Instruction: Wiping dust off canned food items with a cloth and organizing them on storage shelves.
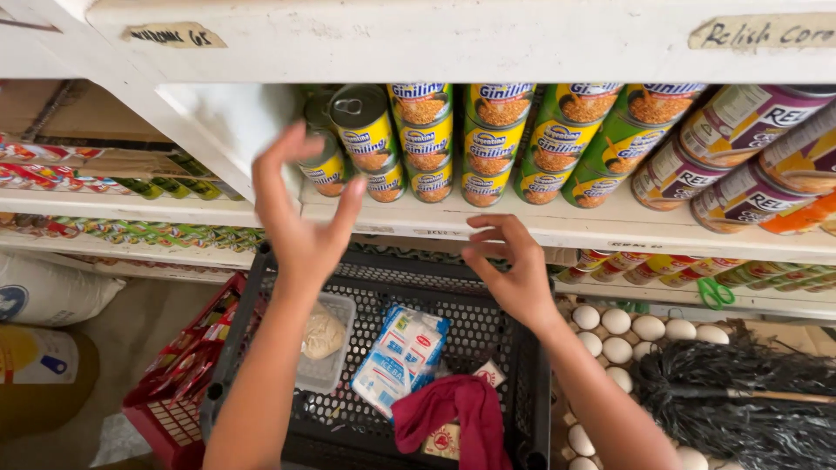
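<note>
Left hand [300,218] raised in front of the shelf [557,228], fingers spread and open, grasping nothing — fingertips just beside a tilted yellow can [366,130] at the left end of the can row. Right hand [514,270] lower, at the shelf's front edge, fingers loosely curled, also empty. The yellow cans [453,144] stand stacked on the shelf; green cans [592,148] lean to their right, then larger purple-labelled cans [740,152]. Below both hands — a black basket [514,344] holding a blue-and-white packet [401,357], a clear tub [326,348] and a red cloth [457,413]. Eggs [627,335] and a black duster [749,400] lie to the right; red basket [178,383] to the left.
</note>
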